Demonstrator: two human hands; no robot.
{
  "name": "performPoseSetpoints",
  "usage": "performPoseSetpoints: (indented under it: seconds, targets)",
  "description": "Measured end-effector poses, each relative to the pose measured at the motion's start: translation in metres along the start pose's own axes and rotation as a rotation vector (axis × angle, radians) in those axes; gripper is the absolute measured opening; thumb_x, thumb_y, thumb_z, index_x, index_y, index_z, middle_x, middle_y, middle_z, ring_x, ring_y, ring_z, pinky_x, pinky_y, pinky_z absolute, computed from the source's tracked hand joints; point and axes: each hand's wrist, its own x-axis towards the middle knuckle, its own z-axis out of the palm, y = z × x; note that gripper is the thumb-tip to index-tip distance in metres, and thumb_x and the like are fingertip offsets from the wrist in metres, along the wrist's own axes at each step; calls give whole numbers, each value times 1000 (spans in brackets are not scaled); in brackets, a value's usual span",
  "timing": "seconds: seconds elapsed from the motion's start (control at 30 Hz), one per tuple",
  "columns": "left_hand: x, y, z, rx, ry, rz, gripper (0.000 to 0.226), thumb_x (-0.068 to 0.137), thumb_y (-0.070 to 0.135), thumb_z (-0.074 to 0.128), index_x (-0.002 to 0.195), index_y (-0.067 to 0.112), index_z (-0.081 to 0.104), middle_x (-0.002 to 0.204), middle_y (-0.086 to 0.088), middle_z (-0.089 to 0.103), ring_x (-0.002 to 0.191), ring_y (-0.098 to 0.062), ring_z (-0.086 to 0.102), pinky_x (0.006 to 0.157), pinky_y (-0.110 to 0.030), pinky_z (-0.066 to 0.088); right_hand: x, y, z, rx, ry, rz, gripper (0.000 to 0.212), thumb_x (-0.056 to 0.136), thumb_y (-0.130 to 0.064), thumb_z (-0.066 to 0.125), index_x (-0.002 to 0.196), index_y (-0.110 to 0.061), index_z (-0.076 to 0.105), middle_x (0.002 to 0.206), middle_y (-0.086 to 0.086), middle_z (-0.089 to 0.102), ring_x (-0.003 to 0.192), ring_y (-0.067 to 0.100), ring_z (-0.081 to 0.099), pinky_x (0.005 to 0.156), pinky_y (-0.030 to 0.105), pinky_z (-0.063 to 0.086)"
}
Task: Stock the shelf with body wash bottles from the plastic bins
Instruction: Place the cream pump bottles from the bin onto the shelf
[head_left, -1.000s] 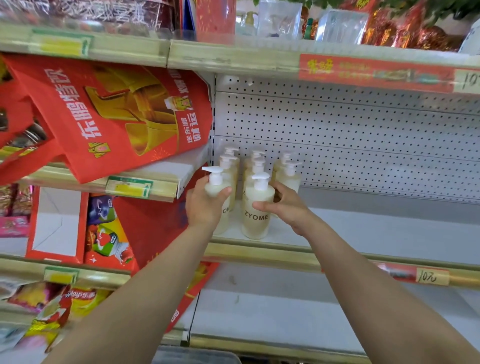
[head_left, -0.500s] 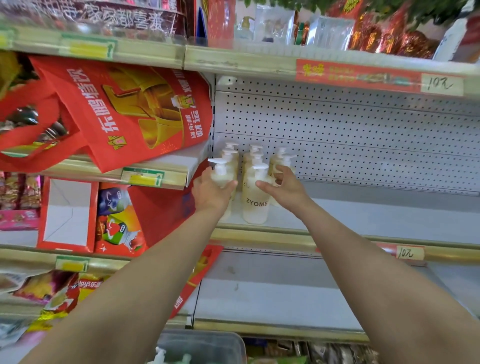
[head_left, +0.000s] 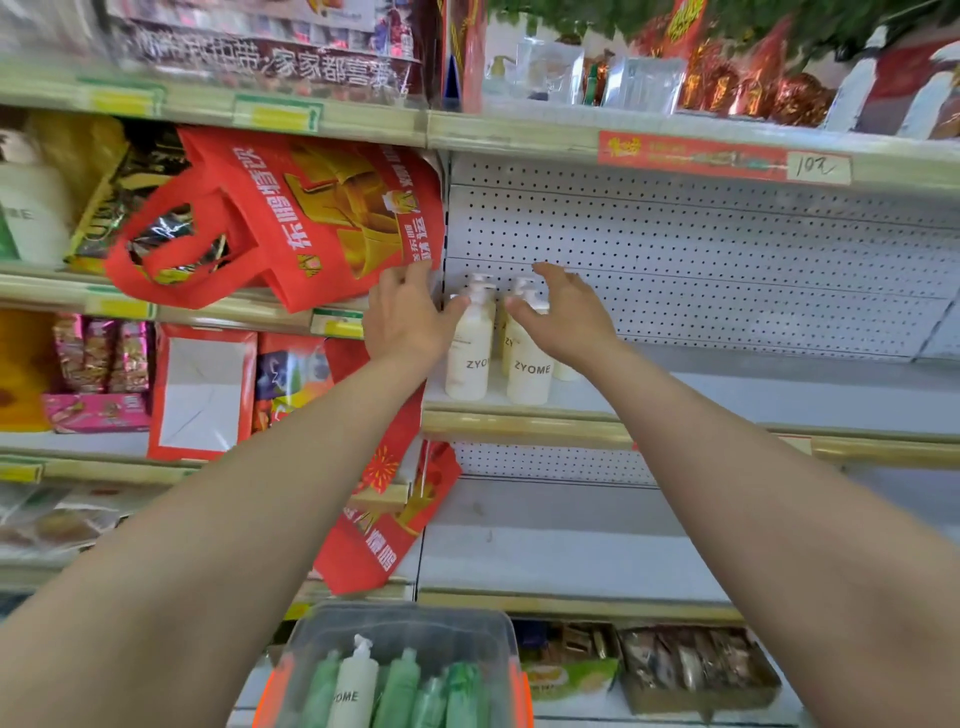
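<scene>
Several cream ZYOME pump bottles stand at the left end of the white shelf (head_left: 727, 395). The front pair are a left bottle (head_left: 467, 358) and a right bottle (head_left: 530, 371). My left hand (head_left: 405, 317) hovers just left of the left bottle, fingers spread, holding nothing. My right hand (head_left: 569, 312) hovers over the right bottle's pump, fingers apart and empty. A clear plastic bin (head_left: 400, 629) at the bottom holds green bottles (head_left: 400, 686) and one white bottle (head_left: 356, 686).
A red shopping bag (head_left: 311, 218) hangs over the neighbouring shelf just left of my left hand. Snack packs fill the left shelves. The perforated back panel (head_left: 701, 260) and a long stretch of white shelf lie to the right of the bottles.
Both hands have let go of the two front bottles and lifted, fingers opening. The view has tilted down, bringing the plastic bin into sight.
</scene>
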Motion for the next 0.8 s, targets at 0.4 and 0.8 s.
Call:
performPoseSetpoints:
  seconds: [0.4,0.8]
  targets:
    - [-64,-66,-30,89,-74,-115,58,88,56,58,135,24,52,136,-13,49,127,-35,45,102,-46,40,-70,-27,57,-12,-194,41,76,91,-64,50,152,-22,32,153,11,40,140,30,38,110,47,39]
    - [-157,-198,43,114,-302,-405,51,87,52,62,127,20,60,122,-20,56,113,-41,54,96,-47,46,-137,26,199,5,-589,161,64,94,-57,52,144,-18,42,144,10,49,134,31,44,101,37,40]
